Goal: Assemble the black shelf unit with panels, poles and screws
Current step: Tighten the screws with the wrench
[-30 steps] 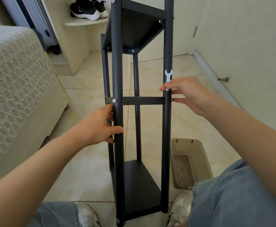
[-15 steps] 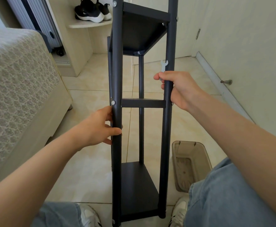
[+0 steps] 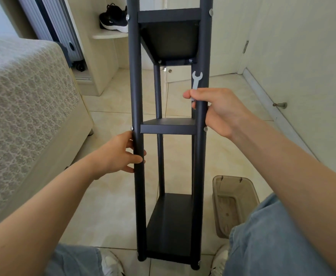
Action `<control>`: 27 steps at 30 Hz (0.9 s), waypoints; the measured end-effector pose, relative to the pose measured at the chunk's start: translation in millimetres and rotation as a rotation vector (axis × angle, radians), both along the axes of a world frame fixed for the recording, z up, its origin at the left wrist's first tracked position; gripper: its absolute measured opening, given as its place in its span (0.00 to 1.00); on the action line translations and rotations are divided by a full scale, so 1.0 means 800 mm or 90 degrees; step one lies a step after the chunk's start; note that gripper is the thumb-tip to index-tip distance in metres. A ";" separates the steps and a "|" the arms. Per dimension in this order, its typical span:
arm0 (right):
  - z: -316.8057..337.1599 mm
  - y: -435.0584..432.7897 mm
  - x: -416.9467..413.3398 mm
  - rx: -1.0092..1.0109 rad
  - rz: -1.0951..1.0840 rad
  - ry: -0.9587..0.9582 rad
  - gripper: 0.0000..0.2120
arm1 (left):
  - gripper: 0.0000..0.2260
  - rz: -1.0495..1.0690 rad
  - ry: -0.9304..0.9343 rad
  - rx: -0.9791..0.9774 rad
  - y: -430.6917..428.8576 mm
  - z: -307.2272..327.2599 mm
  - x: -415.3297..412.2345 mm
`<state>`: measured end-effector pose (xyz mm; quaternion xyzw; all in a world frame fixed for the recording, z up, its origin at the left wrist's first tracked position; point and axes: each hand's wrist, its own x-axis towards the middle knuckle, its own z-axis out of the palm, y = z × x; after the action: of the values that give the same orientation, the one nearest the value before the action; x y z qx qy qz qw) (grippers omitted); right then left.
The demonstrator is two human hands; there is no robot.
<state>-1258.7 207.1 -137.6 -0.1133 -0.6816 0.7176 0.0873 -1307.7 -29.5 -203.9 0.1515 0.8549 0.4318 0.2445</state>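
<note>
The black shelf unit (image 3: 169, 128) stands upright on the tiled floor between my feet, with three panels bolted to its poles. My left hand (image 3: 119, 154) grips the near left pole (image 3: 136, 86) just below the middle panel's screw (image 3: 131, 128). My right hand (image 3: 215, 110) grips the near right pole (image 3: 202, 156) above the middle panel and pins a small silver wrench (image 3: 196, 79) against it; the wrench's open jaw sticks up above my fingers. Another screw (image 3: 205, 128) shows below that hand.
A bed (image 3: 23, 108) fills the left side. A translucent brown bin (image 3: 234, 204) sits on the floor at right of the unit. A wall with a door stop (image 3: 280, 105) runs along the right. Black shoes (image 3: 113, 18) rest on a corner shelf behind.
The shelf unit has turned from an angled stance to face me squarely. My right hand went from touching the right pole with loose fingers to gripping it together with the wrench.
</note>
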 end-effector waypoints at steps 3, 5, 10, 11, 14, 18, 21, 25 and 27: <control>-0.002 -0.006 0.000 0.006 0.022 0.013 0.07 | 0.23 0.007 0.007 -0.001 -0.005 -0.003 -0.006; -0.003 -0.009 -0.001 0.023 0.038 0.012 0.07 | 0.23 0.011 0.006 0.002 -0.008 -0.005 -0.009; -0.003 -0.016 -0.001 0.063 0.084 0.017 0.14 | 0.23 0.019 0.007 0.005 -0.012 -0.011 -0.014; -0.002 -0.018 0.000 0.073 0.094 0.022 0.16 | 0.23 0.023 0.011 0.003 -0.013 -0.013 -0.015; 0.000 -0.021 0.001 0.128 0.124 0.028 0.17 | 0.21 0.047 0.044 -0.016 -0.014 -0.017 -0.019; 0.004 -0.021 -0.002 0.205 0.144 0.007 0.10 | 0.23 0.088 0.130 -0.106 -0.014 -0.021 -0.023; 0.006 -0.020 -0.003 0.222 0.178 0.006 0.07 | 0.21 0.121 0.248 -0.198 -0.011 -0.023 -0.018; 0.002 -0.027 -0.004 0.257 0.198 0.031 0.08 | 0.19 0.175 0.318 -0.262 -0.003 -0.019 -0.001; 0.001 -0.033 -0.003 0.267 0.193 0.033 0.08 | 0.21 0.176 0.304 -0.272 0.002 -0.013 0.010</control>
<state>-1261.4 181.1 -137.0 0.0291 -0.8224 0.5679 0.0181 -1299.5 -27.7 -214.5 0.0763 0.9715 0.2245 0.0030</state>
